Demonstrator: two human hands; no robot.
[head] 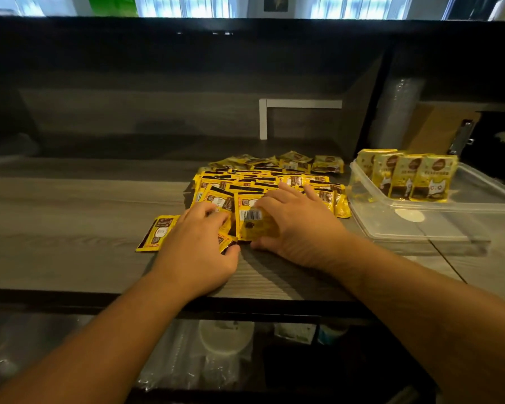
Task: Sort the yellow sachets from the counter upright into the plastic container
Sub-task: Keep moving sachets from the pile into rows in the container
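A pile of yellow sachets [263, 182] lies flat on the grey wooden counter [70, 217], most of them back side up. My left hand [199, 243] pinches a sachet [226, 243] at the pile's near edge between thumb and fingers. My right hand [292, 225] rests on the pile, with its thumb under a barcode-side sachet [252, 223] and its fingers over it. One sachet [157, 233] lies apart at the left. To the right stands a clear plastic container [438, 220] with several sachets [405, 176] upright along its far side.
A dark back panel rises behind the counter, with a white L-shaped strip [264, 118] on it. Cardboard [438, 126] and a bubble-wrap roll [394, 112] stand behind the container. A lower shelf under the counter's front edge [99, 295] holds plastic-wrapped items [225, 345].
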